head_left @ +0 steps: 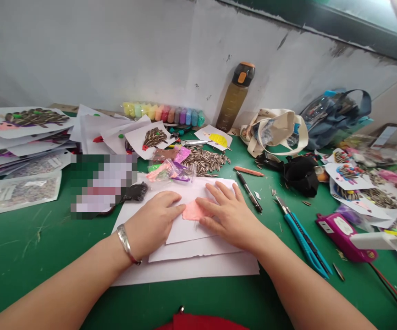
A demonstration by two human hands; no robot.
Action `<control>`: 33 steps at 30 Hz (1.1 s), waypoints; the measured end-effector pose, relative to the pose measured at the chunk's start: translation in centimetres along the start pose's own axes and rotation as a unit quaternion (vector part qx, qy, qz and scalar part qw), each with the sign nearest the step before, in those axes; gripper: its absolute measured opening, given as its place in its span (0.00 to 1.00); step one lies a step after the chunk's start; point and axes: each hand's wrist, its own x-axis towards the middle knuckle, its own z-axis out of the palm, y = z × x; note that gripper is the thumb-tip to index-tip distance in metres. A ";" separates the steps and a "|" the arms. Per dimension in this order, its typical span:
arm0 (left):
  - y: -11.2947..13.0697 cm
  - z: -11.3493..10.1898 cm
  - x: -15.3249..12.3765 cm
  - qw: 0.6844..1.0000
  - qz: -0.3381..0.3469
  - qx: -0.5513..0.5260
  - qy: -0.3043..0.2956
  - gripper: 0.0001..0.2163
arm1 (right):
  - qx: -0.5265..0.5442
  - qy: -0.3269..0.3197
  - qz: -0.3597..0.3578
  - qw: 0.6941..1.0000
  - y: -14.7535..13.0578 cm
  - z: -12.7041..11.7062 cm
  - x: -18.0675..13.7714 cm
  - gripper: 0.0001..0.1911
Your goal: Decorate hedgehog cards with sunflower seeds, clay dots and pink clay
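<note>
A flat piece of pink modelling clay (pixel 190 212) lies on the top sheet of a stack of white paper (pixel 184 234). My right hand (pixel 228 211) is spread over the paper, its fingers resting on the clay's right side and covering part of it. From the left, my left hand (pixel 155 220) rests on the paper with a fingertip at the clay's left edge; its fingers are apart and hold nothing. Just beyond the hands are small bags of coloured clay (pixel 171 171) and a heap of striped sunflower seeds (pixel 207 160).
Right of the paper lie a black pen (pixel 249 191), an orange pencil (pixel 249 171), a blue utility knife (pixel 303 238) and a magenta device (pixel 346 238) with a cord. A bottle (pixel 234 98) stands by the wall. Stacked seed-hedgehog pictures (pixel 23 121) are at left.
</note>
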 end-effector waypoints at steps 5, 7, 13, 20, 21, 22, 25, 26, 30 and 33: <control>0.0 -0.1 0.1 1.000 0.004 0.002 -0.001 0.15 | -0.003 0.002 0.009 1.000 -0.3 -0.3 0.4 0.24; 0.0 -0.1 0.1 1.000 0.006 0.005 0.000 0.15 | 0.017 -0.007 0.007 1.000 0.1 -0.3 0.3 0.24; 0.0 0.0 0.1 1.000 0.001 0.002 -0.005 0.15 | 0.037 0.017 0.027 0.999 1.0 0.2 0.1 0.27; 0.0 0.0 0.1 1.000 0.000 -0.003 -0.009 0.16 | -0.008 0.009 0.007 1.000 0.3 -0.2 0.4 0.22; 0.0 0.0 0.0 1.000 0.001 -0.003 -0.008 0.16 | -0.011 0.012 0.005 1.000 0.2 -0.2 0.5 0.21; 0.0 0.0 0.0 1.000 0.002 -0.003 -0.007 0.16 | -0.013 0.014 0.003 1.000 0.2 -0.3 0.5 0.21; 0.0 0.0 0.1 1.000 0.003 -0.003 -0.007 0.16 | -0.013 0.019 0.001 1.000 0.3 -0.3 0.4 0.21; 0.0 0.0 0.1 1.000 0.002 -0.003 -0.006 0.16 | -0.008 0.018 0.001 1.000 0.4 -0.2 0.4 0.21; 0.0 0.0 0.1 1.000 0.000 -0.007 -0.003 0.15 | 0.038 0.023 0.019 0.999 1.3 -0.1 0.0 0.24; 0.0 0.0 0.0 1.000 0.002 -0.014 0.001 0.15 | 0.045 0.034 0.034 0.998 1.5 0.0 -0.2 0.25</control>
